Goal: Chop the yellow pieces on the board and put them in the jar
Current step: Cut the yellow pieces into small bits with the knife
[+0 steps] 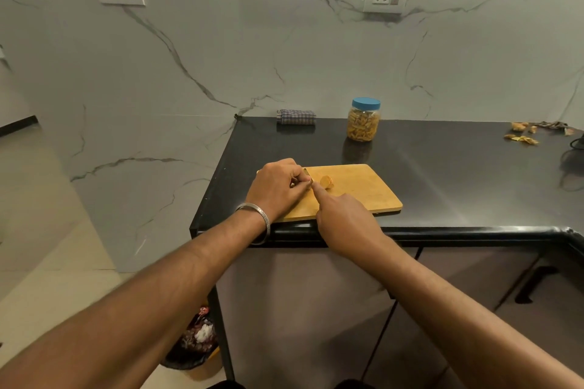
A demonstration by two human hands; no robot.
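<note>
Left hand (279,185): curling at frame centre, pinching something small, unclear.
Right hand (343,218): forefinger extending; grip unclear.
Piece (326,181): lying on board (363,189).
Jar (364,119): standing lidded, upper centre.

Single head-worn wide-angle view, directed forward and downward from above the near edge of the black counter (442,167). The counter is seen at arm's reach, obliquely from its front left corner, with the marble wall (221,57) rising behind it and bowed by lens distortion. Both forearms enter from the bottom edge. Floor (38,230) left of the counter and cabinet fronts (316,309) below it are included.
</note>
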